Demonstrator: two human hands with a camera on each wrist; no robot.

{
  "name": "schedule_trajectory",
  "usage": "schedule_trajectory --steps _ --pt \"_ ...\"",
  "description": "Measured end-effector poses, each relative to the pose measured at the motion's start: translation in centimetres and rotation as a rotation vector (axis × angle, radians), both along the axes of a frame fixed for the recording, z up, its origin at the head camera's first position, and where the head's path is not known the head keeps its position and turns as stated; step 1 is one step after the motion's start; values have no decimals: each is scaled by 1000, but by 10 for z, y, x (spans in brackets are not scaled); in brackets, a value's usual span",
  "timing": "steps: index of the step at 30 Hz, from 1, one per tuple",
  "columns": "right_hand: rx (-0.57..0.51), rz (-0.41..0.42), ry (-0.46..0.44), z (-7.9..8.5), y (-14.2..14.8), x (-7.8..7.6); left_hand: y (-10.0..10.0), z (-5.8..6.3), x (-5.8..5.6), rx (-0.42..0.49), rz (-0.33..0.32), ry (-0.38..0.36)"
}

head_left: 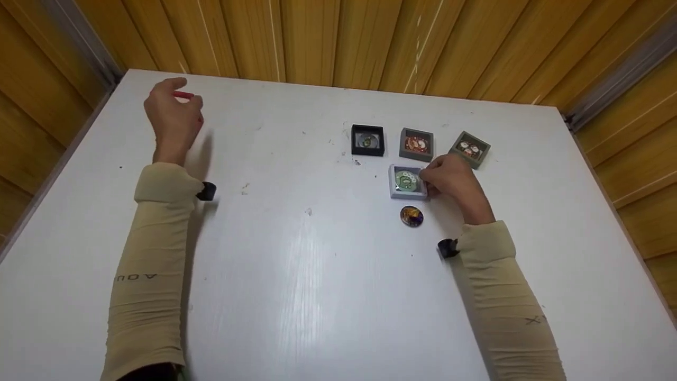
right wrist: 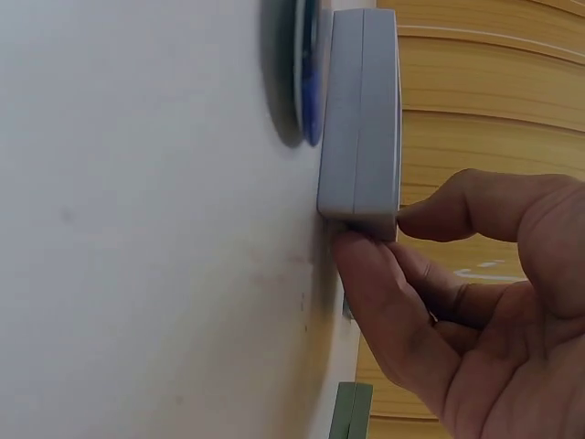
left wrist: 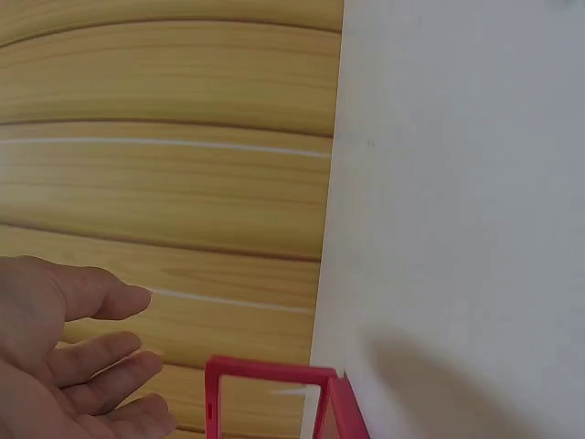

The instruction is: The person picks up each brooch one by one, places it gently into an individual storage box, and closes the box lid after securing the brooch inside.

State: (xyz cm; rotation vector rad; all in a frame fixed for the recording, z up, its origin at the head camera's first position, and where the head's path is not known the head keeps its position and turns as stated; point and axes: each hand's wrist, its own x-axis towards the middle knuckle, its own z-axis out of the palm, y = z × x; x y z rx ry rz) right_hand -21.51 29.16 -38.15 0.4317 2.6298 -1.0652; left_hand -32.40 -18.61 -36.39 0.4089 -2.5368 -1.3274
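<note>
At the right of the head view my right hand pinches the right edge of a small light grey square box. Inside that box lies a green round badge. The right wrist view has the thumb against one face of the light grey box and the curled fingers at its lower end. My left hand is at the far left of the table, fingers loosely curved. Beside it stands a red open frame, apart from the fingers in the left wrist view and mostly hidden in the head view.
A black box, a grey box and a grey-green box, each with a round picture inside, lie behind the light grey one. A dark, colourful round badge lies before it. Wood-patterned panels border the white table.
</note>
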Motion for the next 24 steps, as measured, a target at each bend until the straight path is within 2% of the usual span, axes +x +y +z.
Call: schedule_trajectory --steps 5,11,18,24 --pt "12 -16 16 1 12 1 -19 -3 -10 -6 25 -43" --pt "20 -34 18 1 26 3 -31 -13 -19 -104 -24 -49" --pt "31 -61 23 2 45 3 -43 -20 -25 -182 -98 -13" --pt "35 -86 21 3 59 4 -54 -27 -24 -145 -132 -60"
